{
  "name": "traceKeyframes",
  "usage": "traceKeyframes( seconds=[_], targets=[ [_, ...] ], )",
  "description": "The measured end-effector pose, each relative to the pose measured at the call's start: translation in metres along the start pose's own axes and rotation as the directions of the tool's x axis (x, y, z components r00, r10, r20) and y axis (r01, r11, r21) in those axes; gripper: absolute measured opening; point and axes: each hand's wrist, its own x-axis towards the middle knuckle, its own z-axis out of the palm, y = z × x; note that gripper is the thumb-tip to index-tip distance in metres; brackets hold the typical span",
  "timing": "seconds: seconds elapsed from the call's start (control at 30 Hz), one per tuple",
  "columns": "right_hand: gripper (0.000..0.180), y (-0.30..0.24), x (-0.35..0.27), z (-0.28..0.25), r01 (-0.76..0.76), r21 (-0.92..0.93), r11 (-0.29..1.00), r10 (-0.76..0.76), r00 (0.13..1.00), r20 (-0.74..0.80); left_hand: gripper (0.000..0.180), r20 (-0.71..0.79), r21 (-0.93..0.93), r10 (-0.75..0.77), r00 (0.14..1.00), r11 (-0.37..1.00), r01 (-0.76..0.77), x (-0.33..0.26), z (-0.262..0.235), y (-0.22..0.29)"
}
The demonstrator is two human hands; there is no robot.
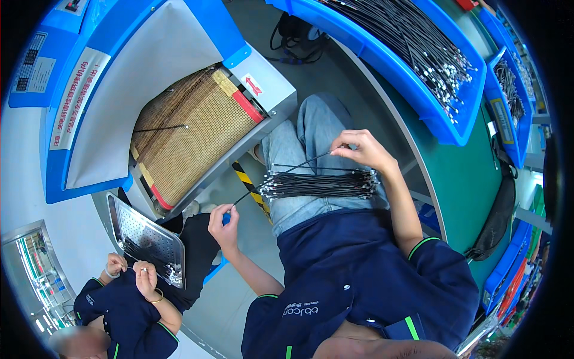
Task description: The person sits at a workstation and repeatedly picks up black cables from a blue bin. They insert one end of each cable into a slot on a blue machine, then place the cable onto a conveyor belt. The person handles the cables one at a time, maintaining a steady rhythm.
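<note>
- The person's left hand [222, 230] was raised just past the left edge of the lap [299, 210], thumb and forefinger pinching a black cable [315, 158]; the fingers covered the tip. A patch of blue showed among them, and I couldn't tell what it was.
- The right hand [363, 149] was above the lap's right side, its thumb and forefinger clamped on the same cable, as far as I could follow it; the cable's middle crossed the bundle's left end and was hard to trace.
- That bundle of black cables [323, 185] lay across the lap from left edge to right edge, pale tips at the 2 ends, too tangled to count.
- On the tan mesh belt [197, 143], 1 loose cable [161, 128] lay toward the left edge; the belt's far part disappeared under a grey flap [137, 66].
- Along the far end of the green worktop [469, 173], a large blue bin [418, 116] full of cables was cut off at the top.
- At the worktop's right edge lay a black pouch [499, 209], its contents hidden.
- To the left, a co-worker's 2 hands [145, 280] held something thin, too small to make out, by the lower edge of a metal tray [128, 215] with more cables in it.
</note>
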Motion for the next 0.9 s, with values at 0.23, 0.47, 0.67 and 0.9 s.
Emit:
traceKeyframes(
  seconds=[0.23,0.47,0.67,0.9],
  targets=[
    [0.012,-0.001,-0.002,0.0,0.001,-0.004,1.0,-0.001,1.0,0.016,0.016,-0.009,-0.009,0.018,1.0,1.0,-0.018,0.001,-0.004,0.0],
    [0.011,0.002,0.0,0.003,0.092,-0.017,0.996,-0.093,0.995,-0.021,0.016,-0.029,-0.015,0.03,0.999,0.999,-0.03,0.003,-0.005,-0.006],
    [0.01,0.0,-0.001,0.001,0.057,0.006,0.998,-0.057,0.998,0.039,0.014,-0.009,-0.003,0.024,1.0,1.0,-0.024,0.004,-0.006,-0.004],
    [0.01,-0.011,-0.003,0.0,0.091,-0.041,0.995,-0.087,0.992,0.09,0.014,-0.008,-0.006,0.014,1.0,1.0,-0.014,0.007,-0.005,-0.009]
  ],
)
